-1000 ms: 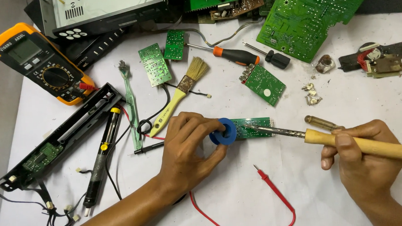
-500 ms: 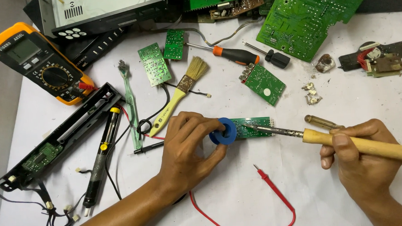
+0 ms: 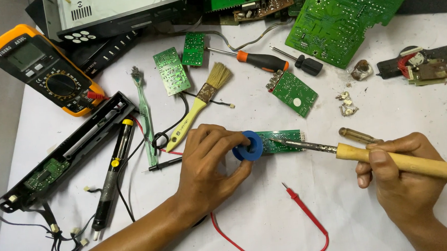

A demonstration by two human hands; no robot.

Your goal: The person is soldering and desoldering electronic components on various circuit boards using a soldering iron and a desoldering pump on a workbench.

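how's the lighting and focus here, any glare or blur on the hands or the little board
Head view: even, soft light with only faint shadows under the left hand and right hand; no glare on the small green board; soldering iron and blue spool sharp, no motion blur.

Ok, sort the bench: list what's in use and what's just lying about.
In use: left hand, blue solder spool, small green board, right hand, soldering iron.

Lying about: multimeter, brush, orange screwdriver, desoldering pump, red probe.

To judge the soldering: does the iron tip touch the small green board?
Touching. Head view: the soldering iron tip rests on the small green board, no gap visible.
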